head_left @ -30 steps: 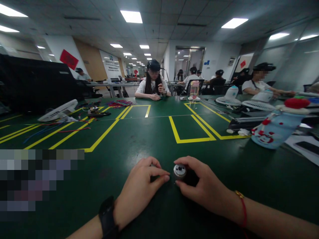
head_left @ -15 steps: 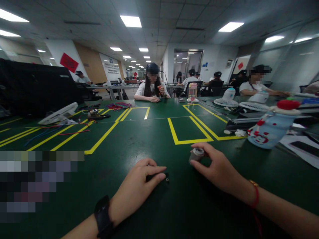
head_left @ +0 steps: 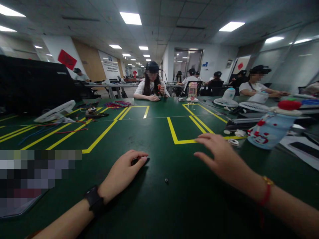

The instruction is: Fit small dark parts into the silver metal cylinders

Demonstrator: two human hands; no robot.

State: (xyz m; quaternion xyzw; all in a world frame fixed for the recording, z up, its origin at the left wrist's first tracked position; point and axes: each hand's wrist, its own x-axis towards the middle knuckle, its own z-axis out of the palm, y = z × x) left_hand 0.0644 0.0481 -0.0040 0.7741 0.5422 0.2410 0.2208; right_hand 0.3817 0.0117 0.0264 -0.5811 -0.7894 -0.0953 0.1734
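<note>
My left hand (head_left: 127, 174) is closed low over the green table, thumb and forefinger together. Something small and dark shows at the fingertips, too unclear to name. To its right lies a tiny dark cylindrical piece with a light ring-shaped end (head_left: 166, 181), apart from both hands. My right hand (head_left: 221, 159) is open, thumb and fingers spread with nothing between them. Just beyond its knuckles rests a round whitish piece with a ring-like top (head_left: 233, 142), near the blue snowman-patterned bottle (head_left: 272, 129).
Yellow tape (head_left: 191, 141) marks out areas on the table. White fans (head_left: 225, 98) stand at the right, and another fan (head_left: 54, 112) lies at the left beside loose wires (head_left: 118, 105). A person (head_left: 152, 83) sits across the table. A pink-lidded bottle (head_left: 192, 92) stands at the far side.
My right hand has let go of the grey cylinder and moved slightly right. My left hand has drawn back left, away from the tiny piece. The whitish ring-topped piece now shows beside the bottle.
</note>
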